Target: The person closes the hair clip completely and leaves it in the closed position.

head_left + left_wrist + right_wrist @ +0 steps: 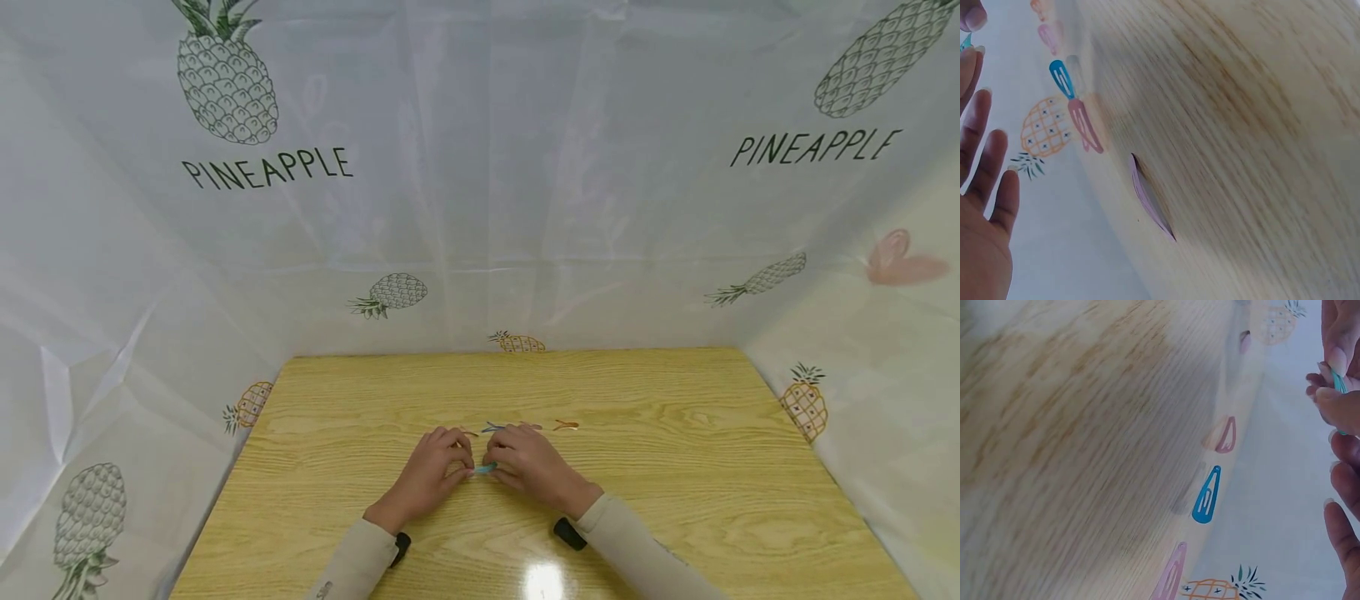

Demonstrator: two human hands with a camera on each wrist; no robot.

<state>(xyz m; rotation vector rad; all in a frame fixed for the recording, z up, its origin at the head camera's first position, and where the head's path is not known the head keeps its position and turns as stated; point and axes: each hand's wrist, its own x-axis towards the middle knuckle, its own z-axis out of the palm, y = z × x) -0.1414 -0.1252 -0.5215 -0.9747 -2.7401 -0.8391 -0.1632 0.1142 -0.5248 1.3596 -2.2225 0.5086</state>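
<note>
A teal snap hair clip [485, 469] is held between both hands, low over the wooden table. My left hand [431, 471] pinches its left end with thumb and forefinger. At the other end my right hand [528, 465] pinches it too. In the right wrist view, fingertips cover much of the teal clip [1338, 381]. The left hand's other fingers [999, 150] spread loosely away from it. Just beyond the hands lie a blue hair clip [1207, 495], a dusky red one [1227, 434] and a pink one [1171, 575].
An orange-brown hair clip [567, 425] ends the row on the right. A mauve clip [1150, 200] lies apart, nearer the left wrist camera. The wood-grain table [675, 500] is enclosed by a white pineapple-print sheet [480, 208]. Black wrist bands [570, 533] show at the sleeves.
</note>
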